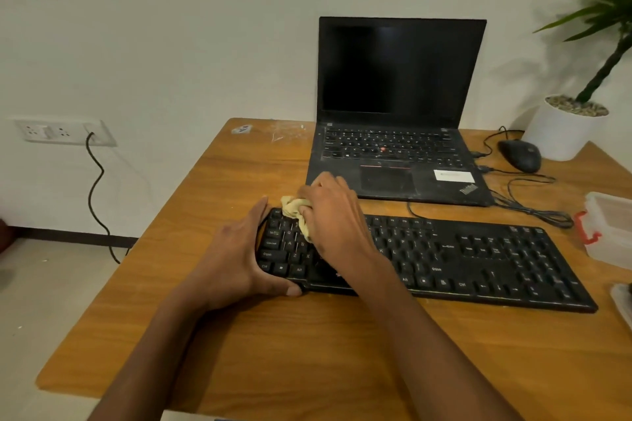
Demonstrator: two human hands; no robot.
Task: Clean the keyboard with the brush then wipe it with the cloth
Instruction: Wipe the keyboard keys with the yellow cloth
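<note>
Wipe phase looks underway: right hand (pixel 333 215) is clenched around a crumpled yellow cloth (pixel 297 212), pressing it onto the top-left key rows of the flat black full-size keyboard (pixel 478 256), which lies along the front-middle of the wooden desk (pixel 273 352). Left hand (pixel 239 256) braces the keyboard's left end, fingers straight along the edge, thumb hooked at the front corner, so not really gripping. No brush visible anywhere in view, so I'd judge brushing is finished, but can't confirm. Cloth sits at the far left only; centre keys, arrow cluster and numpad probably still to wipe. Around: open black laptop (pixel 396 106) with dark screen just behind the keyboard, black wired mouse (pixel 519 155) and white plant pot (pixel 564 133) back right, loose black cables (pixel 533 208) between laptop and keyboard's right end, clear plastic box with red latch (pixel 608 225) just beside the right end. That box and the cables could crowd the rightward wipe.
</note>
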